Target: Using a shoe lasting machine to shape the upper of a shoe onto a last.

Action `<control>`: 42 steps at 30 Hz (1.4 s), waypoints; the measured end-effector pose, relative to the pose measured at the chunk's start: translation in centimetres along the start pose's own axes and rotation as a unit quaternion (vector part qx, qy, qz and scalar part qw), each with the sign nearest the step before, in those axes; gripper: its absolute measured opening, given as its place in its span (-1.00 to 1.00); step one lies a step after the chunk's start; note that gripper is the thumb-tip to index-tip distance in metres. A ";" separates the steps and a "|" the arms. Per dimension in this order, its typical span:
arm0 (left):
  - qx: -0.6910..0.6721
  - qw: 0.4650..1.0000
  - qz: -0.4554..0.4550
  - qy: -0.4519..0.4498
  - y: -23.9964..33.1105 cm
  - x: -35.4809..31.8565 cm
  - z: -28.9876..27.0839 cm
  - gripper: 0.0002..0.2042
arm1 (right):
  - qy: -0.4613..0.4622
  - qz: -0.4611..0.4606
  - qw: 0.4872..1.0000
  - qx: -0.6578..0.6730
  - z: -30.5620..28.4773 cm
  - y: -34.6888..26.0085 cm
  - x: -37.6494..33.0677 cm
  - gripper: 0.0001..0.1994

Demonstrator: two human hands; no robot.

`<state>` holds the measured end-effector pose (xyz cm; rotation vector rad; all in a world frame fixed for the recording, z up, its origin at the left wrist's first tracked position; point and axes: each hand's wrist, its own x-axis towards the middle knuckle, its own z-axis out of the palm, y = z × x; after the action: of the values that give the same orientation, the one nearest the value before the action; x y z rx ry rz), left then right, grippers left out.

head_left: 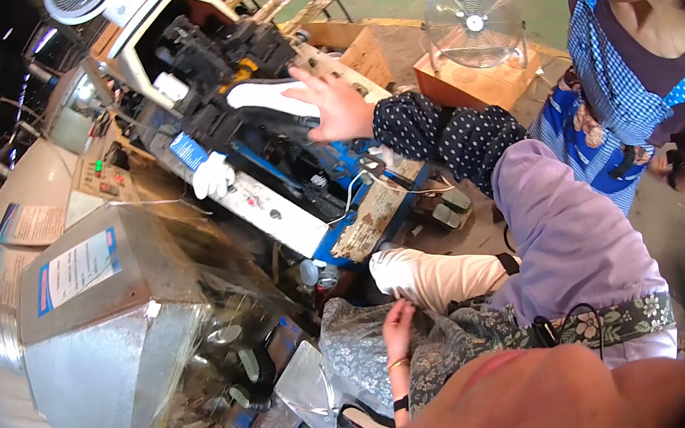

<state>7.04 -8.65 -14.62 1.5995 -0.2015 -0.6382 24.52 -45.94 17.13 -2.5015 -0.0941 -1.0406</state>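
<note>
A single shoe-shaped piece [262,98], long and narrow, lies in the dark fittings of the blue-framed machine [271,213]. Its upper face is plain, smooth and bright white, with a rounded end toward the left of the view. Along the lower side of that face runs a glossy black part, curved to the same outline. The piece sits at a slant, dipping toward the lower right, with its white face turned up. The right hand [338,109], fingers spread, covers the right end, so that end's shape is hidden; whether they grip it cannot be told
</note>
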 end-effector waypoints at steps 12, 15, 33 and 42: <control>-0.446 0.853 0.114 0.246 18.0 -5.6 -2.6 -0.11 | -0.254 -0.094 0.818 0.507 1.8 -16.6 -23.9 0.14; -0.378 0.871 0.026 0.312 12.6 -10.6 -5.8 -0.16 | -0.440 0.082 0.633 0.632 2.2 -15.8 -22.8 -0.12; 0.403 0.705 -0.122 0.571 13.1 -29.6 0.8 -0.53 | -0.464 0.419 0.344 0.700 3.3 -17.5 -23.2 -0.52; 0.196 0.831 -0.189 0.485 7.1 -31.4 2.4 -0.13 | -0.448 0.007 0.843 0.297 27.5 -29.7 -19.0 -0.02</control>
<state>-18.46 3.52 0.96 2.1954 0.8103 0.0075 22.53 -5.85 -2.58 -2.1533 -0.5696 0.2467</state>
